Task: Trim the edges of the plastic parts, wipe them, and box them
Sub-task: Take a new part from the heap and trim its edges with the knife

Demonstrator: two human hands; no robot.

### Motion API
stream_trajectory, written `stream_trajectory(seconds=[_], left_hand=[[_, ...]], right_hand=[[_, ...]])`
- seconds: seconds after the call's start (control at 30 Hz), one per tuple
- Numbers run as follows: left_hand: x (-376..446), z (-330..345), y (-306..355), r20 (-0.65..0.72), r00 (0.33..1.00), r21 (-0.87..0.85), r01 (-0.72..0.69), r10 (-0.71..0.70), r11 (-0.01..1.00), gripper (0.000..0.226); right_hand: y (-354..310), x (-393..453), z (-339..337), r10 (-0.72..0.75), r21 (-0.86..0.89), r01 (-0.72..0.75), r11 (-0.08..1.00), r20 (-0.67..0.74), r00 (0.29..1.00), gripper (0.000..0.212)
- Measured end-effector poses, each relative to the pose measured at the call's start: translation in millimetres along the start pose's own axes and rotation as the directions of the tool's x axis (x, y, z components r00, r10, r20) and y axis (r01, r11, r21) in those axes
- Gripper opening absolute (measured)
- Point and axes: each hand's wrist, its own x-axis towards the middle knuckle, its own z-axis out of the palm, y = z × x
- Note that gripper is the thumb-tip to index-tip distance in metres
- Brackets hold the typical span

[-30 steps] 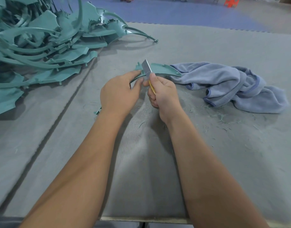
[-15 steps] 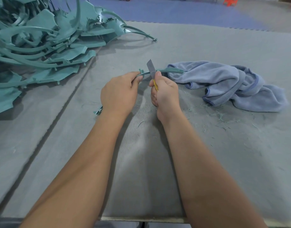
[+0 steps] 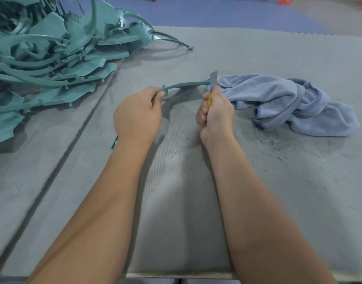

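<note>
A curved teal plastic strip (image 3: 186,84) arches between the two hands above the grey felt-covered table (image 3: 278,191), its long axis running left to right with the bow upward; no brand, label or writing can be read on it or on anything else. The left hand (image 3: 137,114) pinches the strip's left end between thumb and curled fingers, with a small tab standing up just past the thumb. At the strip's right end the right hand (image 3: 217,111) is clenched around the yellow handle of a utility knife (image 3: 212,85), whose grey blade stands nearly upright and meets the strip's edge. Just beyond and right of the knife hand lies a crumpled blue-grey cloth (image 3: 288,103), the blade overlapping its near-left corner in the view. Thin teal shavings (image 3: 274,142) are scattered on the table to the right of the knife hand, in front of the cloth. Well to the left of the pinching hand, a heap of teal plastic parts (image 3: 49,58) is piled on the table, curved strips and flat jagged pieces tangled together.
</note>
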Motion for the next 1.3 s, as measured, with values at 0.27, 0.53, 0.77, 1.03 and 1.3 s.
stream_trajectory(seconds=[0.27,0.53,0.77,1.03,1.3], left_hand=[[3.6,-4.6,5.1,0.091,0.993,-0.04,-0.077,0.081,0.996,0.027],[-2.1,11.2,15.9,0.157,0.985,-0.026,-0.069,0.073,0.997,0.044],[-6.7,19.5,18.5,0.168,0.981,0.078,-0.108,0.094,0.991,0.044],[-6.1,16.1,18.5,0.089,0.995,0.053,-0.059,0.054,0.997,0.044],[-8.0,15.9,18.6,0.033,0.998,0.003,-0.057,0.057,0.998,0.044]], right_hand=[[-10.6,2.4,-10.2,-0.222,-0.165,0.207,0.964,-0.08,0.972,0.043],[-7.6,5.5,-11.5,-0.286,-0.259,0.256,0.931,-0.084,0.955,0.032],[-9.0,10.8,-20.4,-0.282,-0.317,0.23,0.92,-0.129,0.951,0.027],[-5.1,14.6,-19.7,-0.275,-0.365,0.216,0.906,-0.117,0.954,0.033],[-1.7,17.4,-19.9,-0.299,-0.407,0.216,0.888,-0.152,0.942,0.034]])
